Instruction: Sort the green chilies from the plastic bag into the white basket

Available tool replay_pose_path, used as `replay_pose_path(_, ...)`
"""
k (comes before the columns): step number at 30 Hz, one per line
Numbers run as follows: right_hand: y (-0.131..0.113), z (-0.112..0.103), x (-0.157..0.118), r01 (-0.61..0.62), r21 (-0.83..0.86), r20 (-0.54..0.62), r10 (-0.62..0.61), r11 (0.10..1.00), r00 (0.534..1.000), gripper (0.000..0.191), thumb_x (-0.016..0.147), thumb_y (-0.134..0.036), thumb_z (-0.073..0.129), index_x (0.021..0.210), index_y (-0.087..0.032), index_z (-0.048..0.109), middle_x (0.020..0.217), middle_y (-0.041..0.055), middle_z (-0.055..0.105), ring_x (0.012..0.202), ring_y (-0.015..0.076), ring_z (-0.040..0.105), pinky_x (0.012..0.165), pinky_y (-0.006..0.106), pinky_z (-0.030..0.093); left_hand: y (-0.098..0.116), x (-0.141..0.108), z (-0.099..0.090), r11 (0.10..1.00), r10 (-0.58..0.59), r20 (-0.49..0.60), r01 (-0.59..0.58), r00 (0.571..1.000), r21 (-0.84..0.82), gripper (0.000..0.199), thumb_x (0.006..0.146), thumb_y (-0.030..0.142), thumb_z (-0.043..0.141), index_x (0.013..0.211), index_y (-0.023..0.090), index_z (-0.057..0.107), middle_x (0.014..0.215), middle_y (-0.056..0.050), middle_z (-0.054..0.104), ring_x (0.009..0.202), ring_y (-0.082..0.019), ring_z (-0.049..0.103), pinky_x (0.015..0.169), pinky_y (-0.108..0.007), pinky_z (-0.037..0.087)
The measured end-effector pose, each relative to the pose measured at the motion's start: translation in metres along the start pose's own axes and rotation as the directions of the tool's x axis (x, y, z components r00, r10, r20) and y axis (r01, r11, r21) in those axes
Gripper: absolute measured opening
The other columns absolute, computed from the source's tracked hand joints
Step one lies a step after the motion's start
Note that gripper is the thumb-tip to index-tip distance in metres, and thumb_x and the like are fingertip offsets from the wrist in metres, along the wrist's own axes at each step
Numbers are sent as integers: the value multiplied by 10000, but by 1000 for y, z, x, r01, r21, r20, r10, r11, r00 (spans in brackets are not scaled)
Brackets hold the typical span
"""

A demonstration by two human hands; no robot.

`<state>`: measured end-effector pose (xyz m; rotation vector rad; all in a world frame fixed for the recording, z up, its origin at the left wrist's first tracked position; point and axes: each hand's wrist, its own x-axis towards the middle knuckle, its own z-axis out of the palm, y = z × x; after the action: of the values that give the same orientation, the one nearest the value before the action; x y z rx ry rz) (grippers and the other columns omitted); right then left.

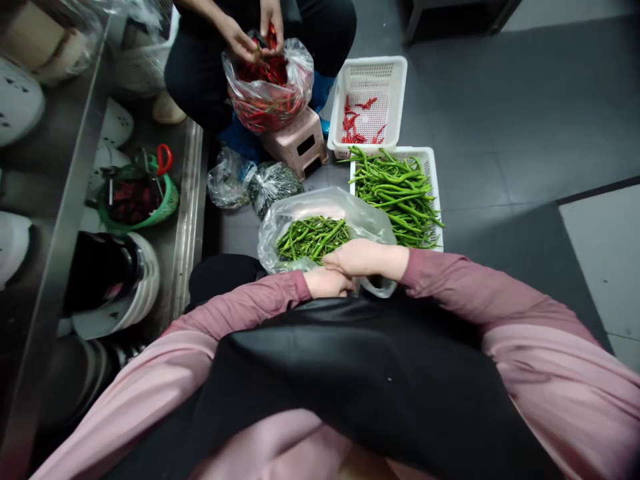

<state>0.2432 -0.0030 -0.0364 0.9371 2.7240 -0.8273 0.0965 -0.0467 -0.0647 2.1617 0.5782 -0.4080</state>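
Note:
Close in front of my black apron, my left hand (327, 283) is closed low at the near rim of a clear plastic bag (367, 208). My right hand (361, 257) reaches across from the other side and overlaps it, with its fingers pressed together. Whatever is between the fingers of either hand is hidden. Inside the bag lies a heap of green chili peppers (314, 239), just beyond my hands. Behind my right wrist, more long green chilies (395, 193) fill a white plastic basket (431, 167) past its rim.
Opposite me, a person's hands (253, 43) work over a bag of red chilies (270, 107) on a pink stool (299, 141). A second white basket (397, 87) holds some red chilies. Tied bags (273, 183) lie on the floor. Metal shelving (75, 167) with a green basket (170, 200) stands left.

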Motion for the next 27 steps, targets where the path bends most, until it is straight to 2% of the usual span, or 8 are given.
replay_pose_path(3,2,36,-27,-274,-146,133,293,951,947,51,717,-141,675,669,-122,677,645,132,662,644,250,642,636,380,480,-6,-8,7,996,-67,50,70,996,-54,335,766,108,499,1023,194,697,1012,-40,697,913,-162,622,847,-222,449)
replay_pose_path(6,12,51,-67,-336,-204,220,377,920,900,213,625,-210,773,809,-124,709,659,131,661,646,273,633,607,381,469,-14,-9,0,940,-167,16,164,986,-300,282,822,167,460,988,167,688,878,-29,710,774,-129,641,736,-195,477)
replay_pose_path(9,8,52,-83,-289,-294,50,316,911,947,555,730,-244,685,1260,-148,549,952,158,671,859,292,618,662,368,456,-19,8,-15,844,-356,-33,306,934,-440,301,849,166,403,1033,140,641,799,-37,703,648,-120,641,622,-199,486)
replay_pose_path(12,4,57,-70,-243,-366,-151,200,898,968,448,848,-195,516,1296,-184,505,1239,162,562,1119,299,498,795,390,414,-26,38,-22,881,-451,-129,417,883,-221,290,818,147,461,1050,98,628,890,-106,699,771,-184,663,710,-257,497)
replay_pose_path(16,14,67,-59,-252,-363,13,275,897,961,214,866,-160,471,856,-140,684,944,128,661,948,258,545,817,395,372,-45,72,-12,882,-431,-211,459,877,106,359,819,178,490,1155,109,599,1058,-167,649,952,-259,634,796,-317,474)
replay_pose_path(22,16,56,-94,-285,-321,-48,285,903,957,178,852,-174,494,817,-145,665,828,93,644,864,220,553,796,361,365,-57,110,14,914,-173,-186,228,967,335,439,793,373,586,1207,226,600,1107,-129,600,981,-247,603,794,-301,445)
replay_pose_path(24,14,51,-98,-296,-247,-26,299,923,954,164,816,-140,510,811,-141,674,843,96,653,880,223,563,802,361,379,-57,116,19,920,-193,-161,236,968,312,294,815,333,551,1034,195,691,1028,-120,633,953,-235,606,793,-296,437)
replay_pose_path(27,19,46,-92,-279,75,-38,282,957,959,322,732,-76,537,1014,-157,668,1024,89,662,960,203,578,834,322,417,-59,105,13,957,-265,-325,288,908,25,267,848,305,493,952,186,708,932,-79,667,876,-187,608,775,-266,434)
